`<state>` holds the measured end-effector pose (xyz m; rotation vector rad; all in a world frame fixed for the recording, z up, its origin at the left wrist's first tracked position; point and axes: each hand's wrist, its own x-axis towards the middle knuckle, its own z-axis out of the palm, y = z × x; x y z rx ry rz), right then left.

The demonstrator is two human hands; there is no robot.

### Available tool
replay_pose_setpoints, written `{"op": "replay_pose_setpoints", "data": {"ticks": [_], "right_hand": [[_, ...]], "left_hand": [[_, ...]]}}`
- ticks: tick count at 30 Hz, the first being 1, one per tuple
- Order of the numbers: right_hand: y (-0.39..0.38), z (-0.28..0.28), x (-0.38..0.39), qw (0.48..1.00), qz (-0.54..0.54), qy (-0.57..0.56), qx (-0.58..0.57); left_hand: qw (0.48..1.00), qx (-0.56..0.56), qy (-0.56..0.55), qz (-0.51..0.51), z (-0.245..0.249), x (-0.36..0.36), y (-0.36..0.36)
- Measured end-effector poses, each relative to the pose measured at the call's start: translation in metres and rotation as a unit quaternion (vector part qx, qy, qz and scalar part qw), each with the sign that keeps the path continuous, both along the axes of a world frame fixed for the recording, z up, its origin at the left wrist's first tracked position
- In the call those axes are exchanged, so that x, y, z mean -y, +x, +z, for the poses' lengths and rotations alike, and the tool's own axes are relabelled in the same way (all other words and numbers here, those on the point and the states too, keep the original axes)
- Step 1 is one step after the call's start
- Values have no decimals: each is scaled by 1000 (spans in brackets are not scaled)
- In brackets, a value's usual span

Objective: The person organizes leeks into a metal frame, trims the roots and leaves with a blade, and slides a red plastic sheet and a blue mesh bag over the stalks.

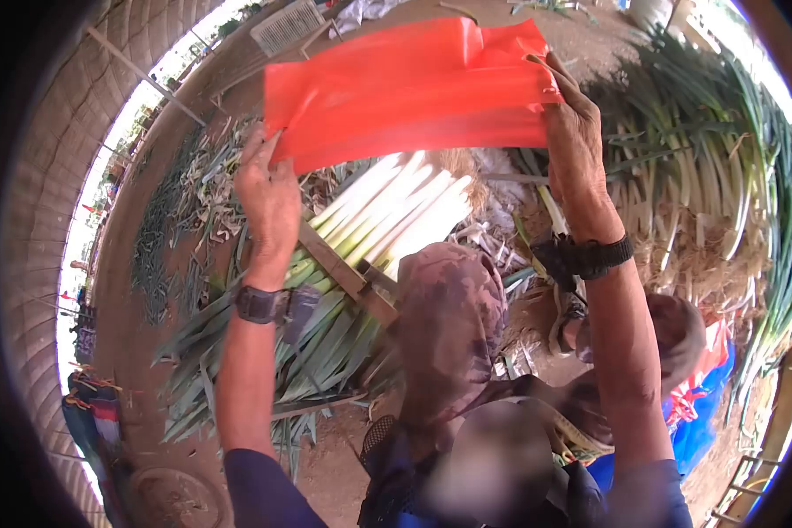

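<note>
A red plastic bag point(414, 92) is stretched flat between my hands, raised in front of me. My left hand point(268, 194) pinches its lower left corner between thumb and fingers. At the bag's right end, my right hand point(577, 141) grips the edge, fingers curled behind it. Below the bag lies a bundle of leeks point(387, 207), their white stalks pointing away and their green leaves point(290, 352) fanning toward the lower left. A wooden bar point(339, 268) runs across the stalks. The bag hides part of the ground beyond.
A large heap of untrimmed leeks point(695, 167) with roots fills the right side. Leaf scraps point(211, 185) litter the ground at left. My bent knee point(453, 317) is close to the bundle. Blue plastic point(706, 436) lies at lower right, a round lid-like disc point(176, 497) at lower left.
</note>
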<state>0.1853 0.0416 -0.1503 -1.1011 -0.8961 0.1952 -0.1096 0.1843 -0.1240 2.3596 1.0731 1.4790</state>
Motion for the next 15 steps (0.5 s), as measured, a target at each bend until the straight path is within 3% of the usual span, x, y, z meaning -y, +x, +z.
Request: {"op": "replay_pose_setpoints", "data": {"ticks": [5,8,13,15], "right_hand": [[30,-58,-38,973,115,-1,-202],[48,-93,-57,946,174,11,-273],[82,-175,-113,914,217,4,-343],[95,-203,-135,908,208,-38,-363]], "left_hand": [[974,-215,54,46,-8,-59,31],[921,-355,150,55,-17,-109,66],[901,-421,95,51,-65,-195,130],[920,-388,-29,51,-90,-238,146]]}}
